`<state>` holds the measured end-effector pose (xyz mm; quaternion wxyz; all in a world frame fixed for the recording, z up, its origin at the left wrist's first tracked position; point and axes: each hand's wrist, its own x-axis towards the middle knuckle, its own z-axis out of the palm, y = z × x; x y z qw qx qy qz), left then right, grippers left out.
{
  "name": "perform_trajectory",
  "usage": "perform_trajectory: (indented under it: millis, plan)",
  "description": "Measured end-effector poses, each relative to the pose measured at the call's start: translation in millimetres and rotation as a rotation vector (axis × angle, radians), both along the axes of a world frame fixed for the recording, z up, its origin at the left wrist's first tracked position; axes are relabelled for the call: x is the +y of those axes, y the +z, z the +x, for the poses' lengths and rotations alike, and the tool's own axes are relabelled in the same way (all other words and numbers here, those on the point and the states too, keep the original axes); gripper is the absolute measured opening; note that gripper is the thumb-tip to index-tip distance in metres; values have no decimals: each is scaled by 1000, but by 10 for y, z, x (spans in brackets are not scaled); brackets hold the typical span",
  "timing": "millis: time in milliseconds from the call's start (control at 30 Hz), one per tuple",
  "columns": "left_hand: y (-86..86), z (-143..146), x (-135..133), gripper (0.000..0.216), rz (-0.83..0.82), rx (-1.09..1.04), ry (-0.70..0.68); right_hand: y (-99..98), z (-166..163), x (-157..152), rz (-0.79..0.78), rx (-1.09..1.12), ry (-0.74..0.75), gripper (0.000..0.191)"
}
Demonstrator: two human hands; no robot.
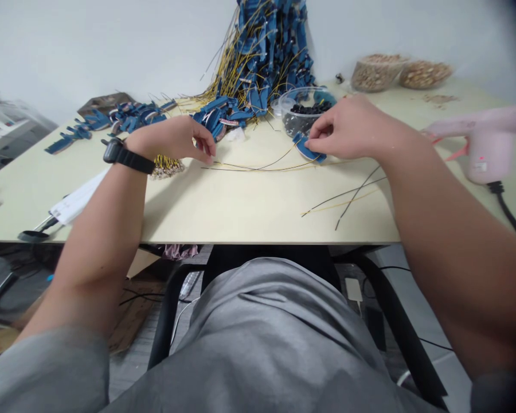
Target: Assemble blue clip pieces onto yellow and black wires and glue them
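The right hand (348, 129) pinches a blue plastic piece (310, 148); thin wires (258, 166) run to the curled left hand (172, 139), its grip unclear. A hard tug could tear them free.

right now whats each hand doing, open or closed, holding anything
Left hand: half curled, fingertips beside the thin wires; cannot tell if it holds one.
Right hand: closed, pinching a blue plastic piece.

Left hand (172, 140) and right hand (348, 127) curl downward.
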<state>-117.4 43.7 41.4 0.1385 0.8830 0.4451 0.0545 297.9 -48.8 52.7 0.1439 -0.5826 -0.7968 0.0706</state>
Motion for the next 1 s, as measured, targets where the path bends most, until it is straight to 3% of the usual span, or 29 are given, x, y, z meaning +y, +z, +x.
perform_trajectory:
  millis: [100, 267, 433, 667, 767, 1000]
  plan:
    - [-60, -12, 59, 53, -25, 37, 33, -7, -2, 11, 6, -7, 17, 38]
    - [-130, -69, 141, 43, -30, -32, -56, -10, -43, -3, -18, -5, -13, 36]
    - [-22, 5, 16, 57, -43, 10, 70, -20, -91, -16, -44, -36, 0, 35]
    - [82, 131, -165, 59, -16, -78, 110, -82, -61, 39, -7, -13, 8, 39]
    - [86, 22, -130, 64, 62, -57, 227, -86, -55, 47, -7, -20, 16, 39]
    - [197, -435, -119, 104, 268, 85, 627, -52, -141, -32, -25, -20, 59, 33]
